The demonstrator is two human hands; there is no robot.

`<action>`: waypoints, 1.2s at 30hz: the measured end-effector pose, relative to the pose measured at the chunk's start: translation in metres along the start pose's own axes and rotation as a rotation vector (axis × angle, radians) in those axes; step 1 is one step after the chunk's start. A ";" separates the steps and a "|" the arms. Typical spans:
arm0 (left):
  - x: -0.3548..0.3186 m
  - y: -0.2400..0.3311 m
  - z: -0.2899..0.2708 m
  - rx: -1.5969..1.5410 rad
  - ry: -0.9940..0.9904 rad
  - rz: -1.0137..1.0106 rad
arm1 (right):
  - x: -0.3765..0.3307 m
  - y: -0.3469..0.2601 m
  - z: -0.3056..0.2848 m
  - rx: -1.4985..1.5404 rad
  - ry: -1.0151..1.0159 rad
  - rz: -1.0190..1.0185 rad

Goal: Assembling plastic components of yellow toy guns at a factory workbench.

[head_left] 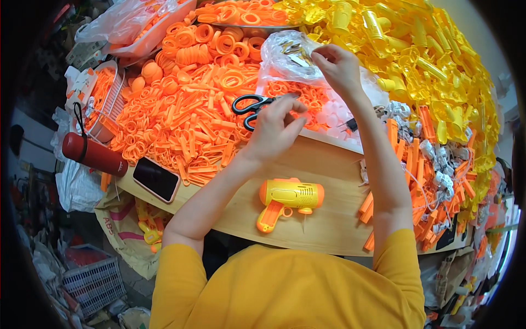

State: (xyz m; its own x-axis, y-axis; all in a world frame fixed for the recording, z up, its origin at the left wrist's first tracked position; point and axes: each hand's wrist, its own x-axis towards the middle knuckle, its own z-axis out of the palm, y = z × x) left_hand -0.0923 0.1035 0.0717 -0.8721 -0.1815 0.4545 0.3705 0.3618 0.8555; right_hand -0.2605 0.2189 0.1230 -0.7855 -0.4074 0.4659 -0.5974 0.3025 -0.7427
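My right hand (pixel 338 68) is over a clear plastic bag (pixel 274 55) with small metal pieces inside. Its fingertips are pressed together at the edge of the bag; whatever they pinch is too small to make out. My left hand (pixel 274 129) hovers above the front edge of a white tray (pixel 329 140), its fingers bent and the thumb apart, with nothing visible in it. Black-handled scissors (pixel 252 105) lie beside that hand, partly covered by it. On the table between my arms rests a yellow and orange toy gun (pixel 290 197) on its side.
Orange plastic parts (pixel 181 115) are heaped at left, yellow parts (pixel 405 49) at far right. Orange pieces with white wired units (pixel 433 175) are piled by my right arm. A phone (pixel 156 179) and a red bottle (pixel 94 153) are at the left table edge (pixel 213 219).
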 end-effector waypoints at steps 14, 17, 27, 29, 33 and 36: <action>-0.079 -0.033 -0.094 0.246 0.105 -0.221 | 0.040 0.077 0.054 -0.443 -0.116 0.124; -0.090 -0.041 -0.072 0.445 -0.096 -0.153 | 0.041 0.083 0.053 -0.247 -0.121 0.193; -0.098 -0.054 -0.057 0.610 -0.011 -0.327 | 0.028 0.099 0.043 0.174 0.162 0.025; -0.093 -0.053 -0.060 0.559 -0.035 -0.399 | 0.028 0.105 0.038 0.186 0.192 0.012; -0.094 -0.057 -0.061 0.535 0.007 -0.358 | 0.020 0.087 0.036 0.336 0.236 0.106; -0.098 -0.054 -0.064 0.574 0.130 -0.113 | 0.000 0.066 0.024 0.429 0.256 0.144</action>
State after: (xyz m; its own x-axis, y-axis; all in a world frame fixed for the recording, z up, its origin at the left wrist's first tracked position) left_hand -0.0068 0.0432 -0.0033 -0.8361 -0.3450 0.4265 0.0143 0.7635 0.6456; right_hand -0.2958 0.2182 0.0623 -0.9012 -0.1480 0.4073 -0.4026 -0.0622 -0.9133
